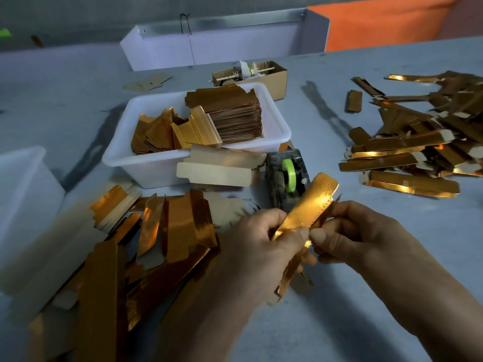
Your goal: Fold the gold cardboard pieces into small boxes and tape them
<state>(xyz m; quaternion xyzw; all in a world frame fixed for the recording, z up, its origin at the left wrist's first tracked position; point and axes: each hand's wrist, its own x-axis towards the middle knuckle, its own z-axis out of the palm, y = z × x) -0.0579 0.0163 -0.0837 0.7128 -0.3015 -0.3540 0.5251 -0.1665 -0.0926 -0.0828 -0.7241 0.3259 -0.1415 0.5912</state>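
- Low in the middle of the frame, the left hand (257,239) and the right hand (347,231) meet over one gold cardboard piece (305,215); thumb and fingers of each hand pinch it from either side, thumbs nearly touching.
- The piece slants from lower left to upper right, its rounded, perforated end reaching up just in front of the tape dispenser (286,176), its lower end hanging below the hands above the grey table (366,296).
- The dispenser, dark with a green roll, stands just beyond the hands and close beside the right end of the white bin (277,126).
- The bin sits centre frame, holding a thick stack of flat gold blanks (232,113) and loose bent ones; two pale blanks (219,165) lean against its near wall.
- A loose heap of gold pieces (162,231) spreads over the lower left, its edge reaching the left wrist.
- A pile of folded gold boxes (413,152) fills the right side, well apart from the hands.
- Bare table lies open at lower right, under and beyond the right forearm.
- Behind the bin stands a brown carton (277,77); a white container (23,194) crowds the left edge.
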